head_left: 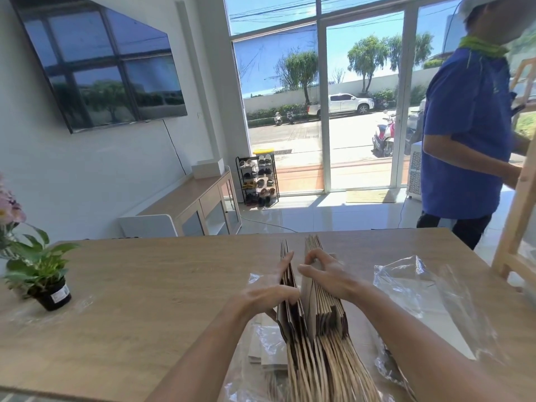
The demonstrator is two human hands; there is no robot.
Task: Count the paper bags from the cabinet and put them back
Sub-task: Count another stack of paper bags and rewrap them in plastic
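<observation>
Light wood tabletop (145,285) in a bright room with glass doors onto a street. We mark the paper bags (319,358) as a thick brown stack standing on edge near the tabletop's near edge, right of middle. It runs away from the camera and is split into a thin left bunch and a thick right bunch.

The left hand (269,288) lies against the left bunch with its forefinger stretched along the top edges. The other fingers are curled over the top, holding that bunch apart. The right hand (327,274) sits on the right bunch, thumb and bent fingers pinching the top edges; the grip is narrow.

Clear plastic wrap (412,282) is crumpled under and to the right of the stack, touching it. We see a few flat bags lying just left of the stack's near end, blurred.

A potted plant (37,268) stands near the tabletop's left edge, well apart from the bags. A wooden frame (519,213) stands at the right edge.

Beyond the far edge we see a wall TV (101,68), a low sideboard (197,204), a shoe rack (258,181) and a person in a blue shirt (464,126) at the right.
</observation>
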